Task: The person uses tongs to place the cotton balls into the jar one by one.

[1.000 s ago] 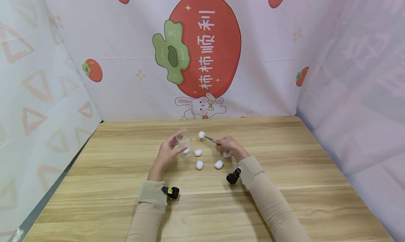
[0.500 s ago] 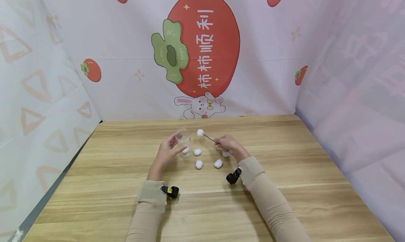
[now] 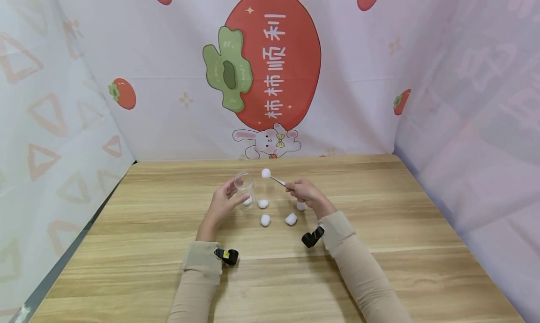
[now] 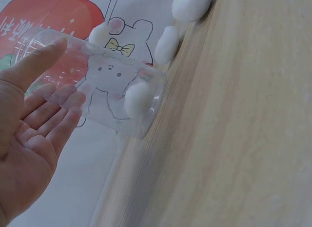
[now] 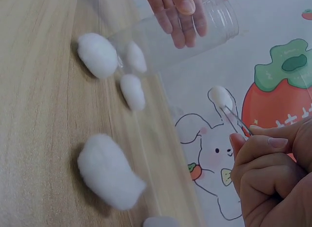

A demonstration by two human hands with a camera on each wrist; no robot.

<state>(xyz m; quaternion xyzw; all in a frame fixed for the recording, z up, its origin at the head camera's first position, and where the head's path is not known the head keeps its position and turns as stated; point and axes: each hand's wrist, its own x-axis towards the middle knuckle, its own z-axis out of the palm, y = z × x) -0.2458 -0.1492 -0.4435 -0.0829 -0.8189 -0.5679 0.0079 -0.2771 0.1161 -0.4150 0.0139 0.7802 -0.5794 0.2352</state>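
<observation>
My left hand (image 3: 222,202) holds a clear, open-topped jar (image 3: 244,184) upright on the table, thumb on one side and fingers on the other. One cotton ball (image 4: 138,100) lies at the bottom inside it, seen through the wall in the left wrist view. My right hand (image 3: 304,191) pinches a pair of metal tweezers (image 3: 277,180). Between the tips of the tweezers a cotton ball (image 5: 222,97) is held in the air, to the right of the jar's mouth and apart from it.
Several loose cotton balls lie on the wooden table (image 3: 261,285): one cotton ball (image 3: 263,204) beside the jar, another cotton ball (image 3: 265,220) nearer, a third cotton ball (image 3: 291,219) to the right. A cotton ball (image 3: 301,206) sits partly under my right hand. Printed cloth (image 3: 168,56) hangs behind.
The tweezers with their cotton ball have risen slightly in the head view and shifted a little left. My left hand and the jar have stayed in place.
</observation>
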